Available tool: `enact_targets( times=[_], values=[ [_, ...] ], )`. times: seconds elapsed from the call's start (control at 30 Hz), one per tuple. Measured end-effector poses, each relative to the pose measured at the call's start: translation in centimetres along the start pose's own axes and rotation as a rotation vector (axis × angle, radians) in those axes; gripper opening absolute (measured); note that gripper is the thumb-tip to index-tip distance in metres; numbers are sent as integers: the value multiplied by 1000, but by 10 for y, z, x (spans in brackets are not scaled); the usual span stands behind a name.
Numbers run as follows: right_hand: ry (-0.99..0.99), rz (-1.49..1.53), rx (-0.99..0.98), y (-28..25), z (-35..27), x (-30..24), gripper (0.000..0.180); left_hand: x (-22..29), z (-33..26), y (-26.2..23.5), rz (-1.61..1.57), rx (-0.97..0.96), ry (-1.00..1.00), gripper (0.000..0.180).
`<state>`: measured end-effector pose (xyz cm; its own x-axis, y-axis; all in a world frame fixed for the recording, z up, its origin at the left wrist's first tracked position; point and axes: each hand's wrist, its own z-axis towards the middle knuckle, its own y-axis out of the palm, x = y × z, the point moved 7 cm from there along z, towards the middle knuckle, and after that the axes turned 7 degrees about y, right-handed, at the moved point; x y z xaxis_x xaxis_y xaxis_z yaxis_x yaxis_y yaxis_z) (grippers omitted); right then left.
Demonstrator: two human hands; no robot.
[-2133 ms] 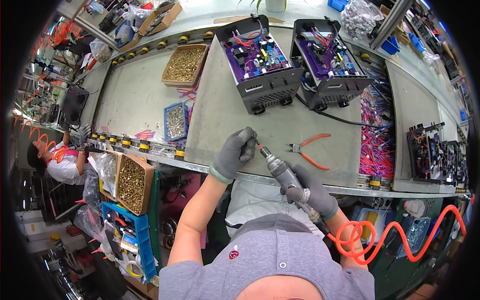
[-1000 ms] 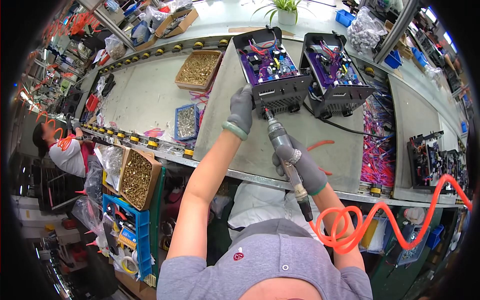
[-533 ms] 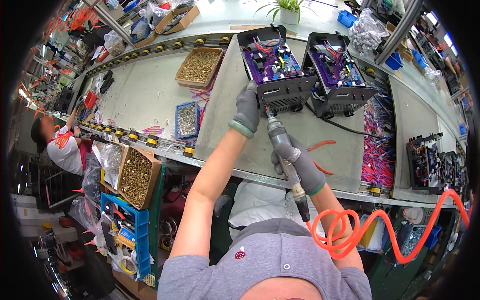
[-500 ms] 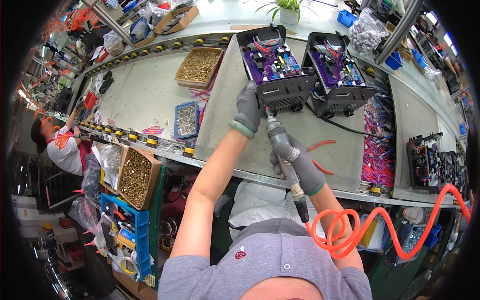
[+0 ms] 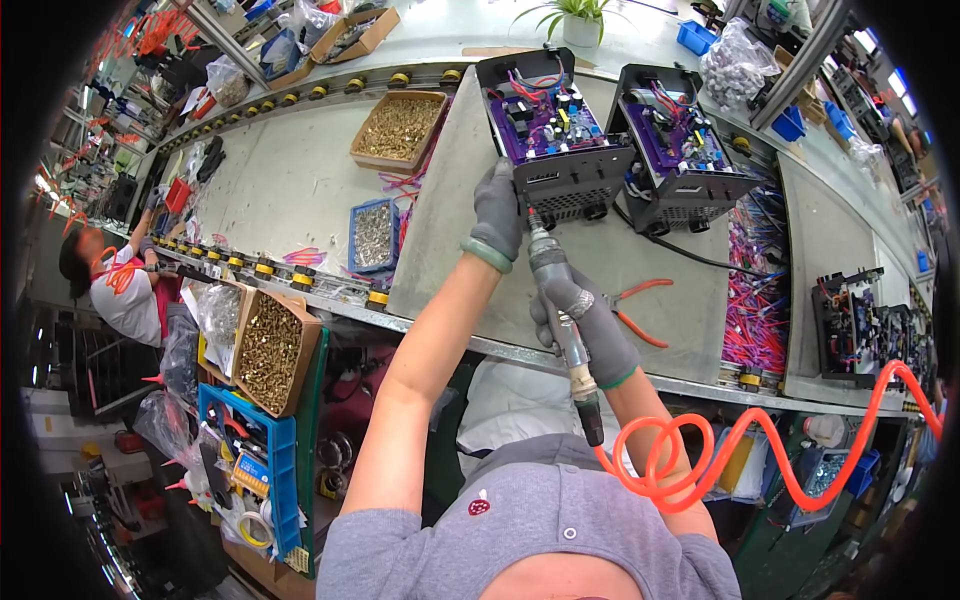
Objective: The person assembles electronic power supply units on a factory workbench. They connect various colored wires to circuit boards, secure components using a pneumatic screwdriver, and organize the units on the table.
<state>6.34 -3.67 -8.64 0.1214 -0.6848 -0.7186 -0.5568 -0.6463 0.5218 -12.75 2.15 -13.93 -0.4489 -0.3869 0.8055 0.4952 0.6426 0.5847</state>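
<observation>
My right hand (image 5: pixel 588 318), in a grey glove, is wrapped round a pneumatic screwdriver (image 5: pixel 551 268) fed by a coiled orange air hose (image 5: pixel 770 430). The tool's tip meets the lower left part of the front panel of a black metal chassis (image 5: pixel 575 185) with a purple circuit board (image 5: pixel 545 125). At that panel's left edge is my left hand (image 5: pixel 495 215), gloved too, its fingers closed against the corner; whether a small part sits in them is hidden. A second similar chassis (image 5: pixel 690 190) stands to the right, a black cable running from it.
Orange-handled pliers (image 5: pixel 640 312) lie right of my right hand. A carton of brass-coloured screws (image 5: pixel 400 130) and a blue bin of silver parts (image 5: pixel 374 237) are to the left. Pink and purple wires (image 5: pixel 755 320) fill a gap at the right. Another person (image 5: pixel 125 295) works far left.
My right hand and the screwdriver have shifted slightly left, the tool's rear end swinging left and the hose following. More of the pliers shows. My left hand stays at the chassis corner.
</observation>
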Motion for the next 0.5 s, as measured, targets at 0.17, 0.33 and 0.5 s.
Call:
enact_targets(
  times=[0.17,0.33,0.5],
  values=[
    [10,-29,42,-3,6,6,45,2,0,2,46,-48,7,25],
    [-44,-71,7,-3,8,11,41,-11,21,-22,83,-74,-3,30],
    [4,-129,18,-9,8,2,45,-3,4,-5,56,-67,11,28]
  ],
)
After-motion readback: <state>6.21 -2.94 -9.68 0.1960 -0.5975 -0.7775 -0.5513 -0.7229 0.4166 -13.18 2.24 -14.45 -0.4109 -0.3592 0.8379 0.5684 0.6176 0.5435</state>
